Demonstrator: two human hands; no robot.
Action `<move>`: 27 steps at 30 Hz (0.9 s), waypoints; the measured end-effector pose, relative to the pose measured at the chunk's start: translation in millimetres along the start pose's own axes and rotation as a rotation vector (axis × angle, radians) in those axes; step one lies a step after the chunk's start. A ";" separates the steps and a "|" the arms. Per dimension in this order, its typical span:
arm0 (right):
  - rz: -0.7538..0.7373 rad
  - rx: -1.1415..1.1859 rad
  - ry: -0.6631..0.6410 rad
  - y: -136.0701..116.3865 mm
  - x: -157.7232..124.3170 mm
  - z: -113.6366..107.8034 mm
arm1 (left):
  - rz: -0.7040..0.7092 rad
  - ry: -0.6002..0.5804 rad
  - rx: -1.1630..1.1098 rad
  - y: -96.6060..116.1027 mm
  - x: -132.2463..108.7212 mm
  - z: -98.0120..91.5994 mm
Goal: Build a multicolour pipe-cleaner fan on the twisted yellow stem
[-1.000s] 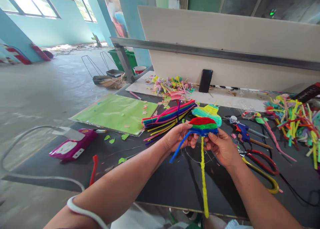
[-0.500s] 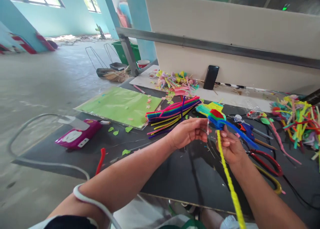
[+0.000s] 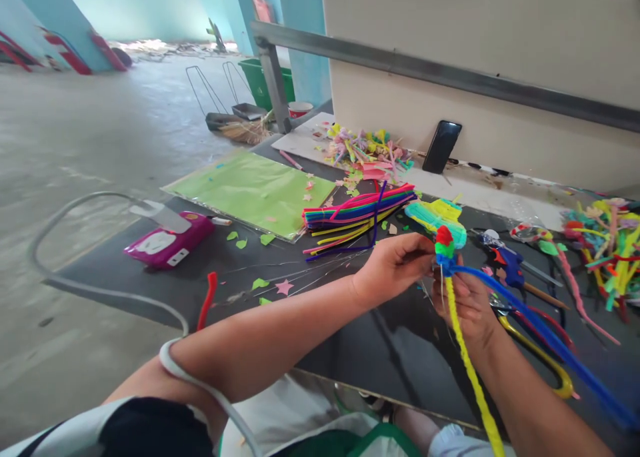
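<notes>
A pipe-cleaner flower is between my hands, its small head banded red, green and blue. A twisted yellow stem hangs from it toward me. My right hand is closed around the base of the head. The fingers of my left hand are pinched at the head's left side. From the head a loose blue pipe cleaner trails right over my right forearm. Just behind appears a turquoise and yellow fuzzy piece; I cannot tell whether it is joined on.
A bundle of coloured pipe cleaners lies left of centre, near a green sheet. Scissors and a blue glue gun lie right. A phone leans at the back. A grey cable from a purple device crosses my left arm.
The flower's head has turned, so its red tip points up and a green band shows. The blue pipe cleaner now reaches farther right and down. My left fingers have closed in; the view has shifted.
</notes>
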State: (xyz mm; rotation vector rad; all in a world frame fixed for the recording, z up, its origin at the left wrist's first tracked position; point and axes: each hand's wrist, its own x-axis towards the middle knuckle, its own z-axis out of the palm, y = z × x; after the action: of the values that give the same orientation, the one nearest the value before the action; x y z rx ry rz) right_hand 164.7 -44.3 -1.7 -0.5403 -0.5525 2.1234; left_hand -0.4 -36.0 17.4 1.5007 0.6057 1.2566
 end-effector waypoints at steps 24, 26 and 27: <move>0.023 0.095 -0.034 -3.3 -0.1 -8.4 | 0.226 -0.010 0.394 6.6 -6.4 0.2; 0.028 0.036 -0.006 -2.2 0.6 -5.7 | 0.230 -0.012 0.431 8.5 -7.0 -1.5; 0.020 0.005 0.004 -1.9 0.9 -4.6 | 0.221 -0.004 0.444 8.7 -7.1 -2.2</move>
State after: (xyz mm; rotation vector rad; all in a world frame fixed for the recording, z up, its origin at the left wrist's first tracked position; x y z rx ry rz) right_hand 168.0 -41.6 -4.5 -0.5486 -0.5415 2.1417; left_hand -6.6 -44.2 22.3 1.9797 0.7681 1.3427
